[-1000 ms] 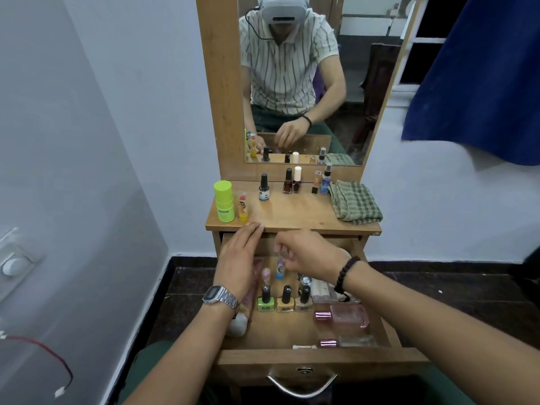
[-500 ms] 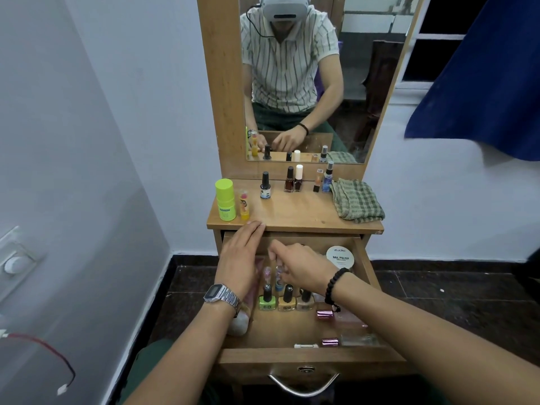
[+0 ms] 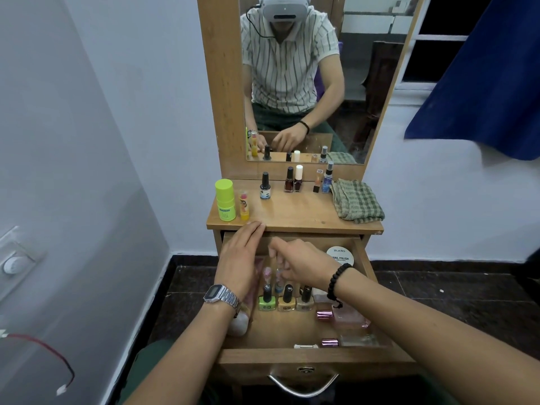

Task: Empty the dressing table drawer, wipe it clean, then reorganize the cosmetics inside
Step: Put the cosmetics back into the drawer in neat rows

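Right hand (image 3: 304,264) shifted leftward since before, fingers pinching a small bottle (image 3: 279,276) in the open drawer (image 3: 309,358).
Left hand (image 3: 241,258) flat, fingers relaxed, fingertips touching wooden tabletop (image 3: 295,211); checked cloth (image 3: 358,204) well right of them; white walls.

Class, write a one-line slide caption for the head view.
Both hands reach into the open drawer among nail polish bottles, with more cosmetics and a folded cloth on top.

Single head view, close above, looking forward and down into open drawer (image 3: 377,276).
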Motion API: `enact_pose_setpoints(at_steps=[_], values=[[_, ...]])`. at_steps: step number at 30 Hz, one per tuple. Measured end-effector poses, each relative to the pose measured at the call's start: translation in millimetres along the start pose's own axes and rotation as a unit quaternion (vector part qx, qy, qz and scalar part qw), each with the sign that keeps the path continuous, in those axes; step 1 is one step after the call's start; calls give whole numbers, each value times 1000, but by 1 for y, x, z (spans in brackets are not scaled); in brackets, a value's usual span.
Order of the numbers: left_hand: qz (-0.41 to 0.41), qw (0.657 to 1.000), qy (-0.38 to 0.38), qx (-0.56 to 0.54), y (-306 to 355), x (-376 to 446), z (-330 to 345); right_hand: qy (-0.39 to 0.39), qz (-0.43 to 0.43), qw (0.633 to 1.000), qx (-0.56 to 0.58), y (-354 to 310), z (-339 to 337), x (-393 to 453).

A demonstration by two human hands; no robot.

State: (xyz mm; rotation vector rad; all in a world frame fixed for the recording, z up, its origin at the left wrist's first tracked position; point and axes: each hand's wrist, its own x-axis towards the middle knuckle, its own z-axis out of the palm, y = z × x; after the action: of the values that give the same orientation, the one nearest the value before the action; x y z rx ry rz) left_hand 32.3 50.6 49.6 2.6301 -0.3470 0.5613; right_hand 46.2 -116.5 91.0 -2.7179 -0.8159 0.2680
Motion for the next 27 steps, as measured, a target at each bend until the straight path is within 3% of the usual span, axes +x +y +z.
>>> enact_pose_setpoints(at_steps=[4,10,21,27], values=[[2,1000,-10,-5,-2,1,2,46,-10,998,34,-5,-24,1],[11,1000,1,5,-4,1,4,203,-9,976,74,-21,-68,37],[14,1000,8,1,-3,1,3,161,-20,987,-18,-42,-83,89],[18,1000,8,1,-5,0,4,216,-13,975,49,-34,-90,74]])
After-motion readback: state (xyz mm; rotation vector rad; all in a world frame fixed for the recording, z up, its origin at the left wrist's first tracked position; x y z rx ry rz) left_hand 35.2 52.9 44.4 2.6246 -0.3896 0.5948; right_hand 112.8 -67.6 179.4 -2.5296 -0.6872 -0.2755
